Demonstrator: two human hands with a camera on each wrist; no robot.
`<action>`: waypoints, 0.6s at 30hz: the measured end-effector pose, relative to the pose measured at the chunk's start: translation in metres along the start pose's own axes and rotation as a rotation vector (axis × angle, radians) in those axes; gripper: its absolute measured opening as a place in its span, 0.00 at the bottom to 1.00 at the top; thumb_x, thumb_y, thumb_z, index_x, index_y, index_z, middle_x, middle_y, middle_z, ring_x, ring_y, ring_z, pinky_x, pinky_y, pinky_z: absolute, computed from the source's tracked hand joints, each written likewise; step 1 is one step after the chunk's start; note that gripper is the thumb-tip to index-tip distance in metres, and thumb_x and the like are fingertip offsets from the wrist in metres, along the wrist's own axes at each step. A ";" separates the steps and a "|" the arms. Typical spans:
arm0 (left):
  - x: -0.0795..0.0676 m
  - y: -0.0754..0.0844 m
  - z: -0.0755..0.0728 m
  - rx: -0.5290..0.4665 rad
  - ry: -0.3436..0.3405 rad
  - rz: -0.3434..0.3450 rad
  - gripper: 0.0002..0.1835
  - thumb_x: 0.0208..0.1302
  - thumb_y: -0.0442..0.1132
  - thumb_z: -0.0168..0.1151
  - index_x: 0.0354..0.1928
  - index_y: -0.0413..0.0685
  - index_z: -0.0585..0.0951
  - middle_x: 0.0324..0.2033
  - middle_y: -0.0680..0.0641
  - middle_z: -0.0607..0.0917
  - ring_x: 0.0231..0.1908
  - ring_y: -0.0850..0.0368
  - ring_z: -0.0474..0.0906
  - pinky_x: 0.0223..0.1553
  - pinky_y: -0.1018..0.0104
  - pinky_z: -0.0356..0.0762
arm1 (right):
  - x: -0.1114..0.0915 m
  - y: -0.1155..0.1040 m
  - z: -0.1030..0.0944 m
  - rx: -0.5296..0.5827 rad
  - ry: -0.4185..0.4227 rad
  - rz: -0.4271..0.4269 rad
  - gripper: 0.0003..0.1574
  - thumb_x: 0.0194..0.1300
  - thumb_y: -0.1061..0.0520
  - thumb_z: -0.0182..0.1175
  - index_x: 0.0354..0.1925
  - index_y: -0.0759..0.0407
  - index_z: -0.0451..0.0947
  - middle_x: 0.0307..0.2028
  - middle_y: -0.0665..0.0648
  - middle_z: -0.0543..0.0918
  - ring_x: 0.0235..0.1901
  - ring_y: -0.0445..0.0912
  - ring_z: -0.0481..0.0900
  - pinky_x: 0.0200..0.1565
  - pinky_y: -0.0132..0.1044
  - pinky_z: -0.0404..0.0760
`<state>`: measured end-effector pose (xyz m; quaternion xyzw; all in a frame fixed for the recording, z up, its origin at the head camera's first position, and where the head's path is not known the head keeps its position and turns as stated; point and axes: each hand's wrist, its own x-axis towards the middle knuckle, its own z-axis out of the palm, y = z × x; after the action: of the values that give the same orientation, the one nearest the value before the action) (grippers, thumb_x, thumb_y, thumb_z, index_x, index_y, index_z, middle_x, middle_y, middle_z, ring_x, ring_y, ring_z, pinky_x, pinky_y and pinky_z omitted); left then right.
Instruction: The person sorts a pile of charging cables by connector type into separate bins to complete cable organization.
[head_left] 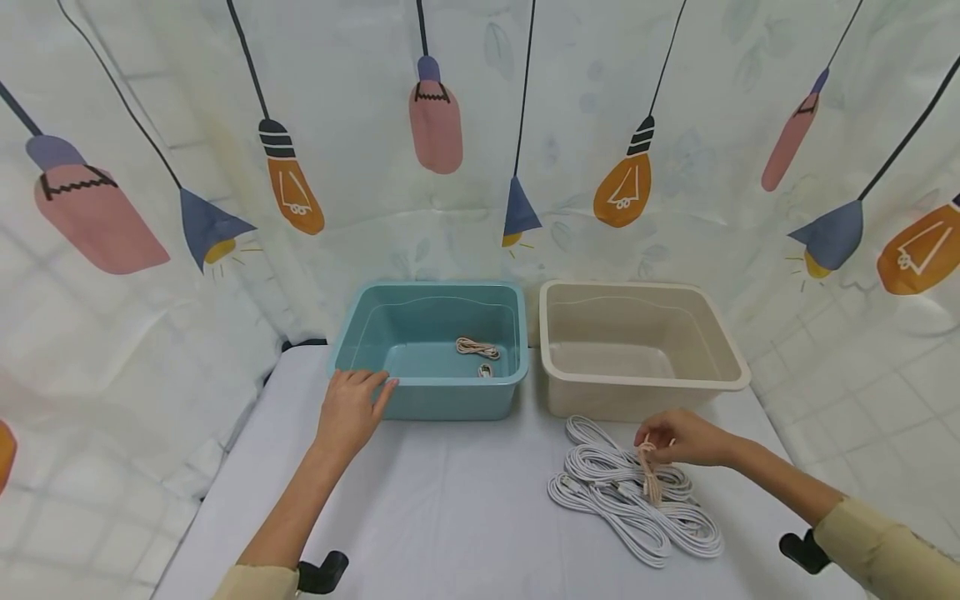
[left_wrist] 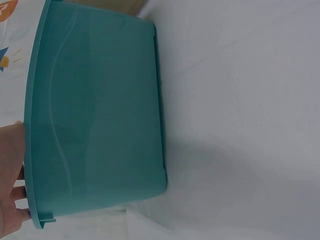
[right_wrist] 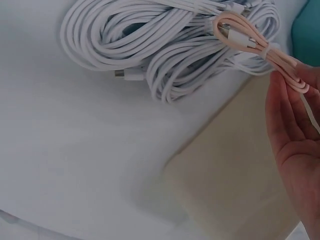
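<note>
My right hand [head_left: 686, 437] pinches a coiled pink charging cable [right_wrist: 250, 40], tied in the middle, above several bundled white cables [head_left: 637, 500]. Its white plug shows inside the loop in the right wrist view. At the near left rim of the blue bin [head_left: 442, 400], my left hand [head_left: 352, 408] rests with its fingers over the edge; the fingertips are partly hidden behind the rim in the left wrist view. Inside that bin lie a coiled pinkish cable [head_left: 477, 348] and a small whitish piece [head_left: 485, 371].
A beige bin [head_left: 637, 400] stands to the right of the blue one, behind the white cables. Both bins sit on a white-covered table [head_left: 465, 517]. Behind them hangs a patterned curtain [head_left: 360, 125] with lamp drawings.
</note>
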<state>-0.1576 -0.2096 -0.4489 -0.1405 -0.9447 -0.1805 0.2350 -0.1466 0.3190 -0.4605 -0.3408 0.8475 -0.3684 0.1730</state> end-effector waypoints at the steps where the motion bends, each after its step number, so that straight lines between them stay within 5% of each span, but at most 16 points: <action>1: 0.000 0.000 0.000 0.000 0.002 0.001 0.14 0.69 0.37 0.73 0.48 0.32 0.89 0.44 0.32 0.90 0.50 0.28 0.83 0.65 0.23 0.69 | 0.002 -0.002 -0.001 -0.008 -0.001 0.005 0.08 0.65 0.67 0.69 0.43 0.70 0.84 0.30 0.47 0.86 0.31 0.33 0.81 0.33 0.32 0.86; 18: -0.001 -0.001 0.001 0.010 -0.008 -0.003 0.14 0.69 0.37 0.72 0.48 0.32 0.89 0.44 0.32 0.90 0.50 0.28 0.83 0.65 0.23 0.70 | 0.035 -0.035 -0.020 -0.068 0.012 -0.036 0.09 0.63 0.67 0.70 0.43 0.67 0.86 0.29 0.46 0.84 0.30 0.32 0.79 0.32 0.31 0.85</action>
<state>-0.1577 -0.2108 -0.4502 -0.1384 -0.9467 -0.1756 0.2318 -0.1663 0.2874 -0.4231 -0.3597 0.8542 -0.3445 0.1495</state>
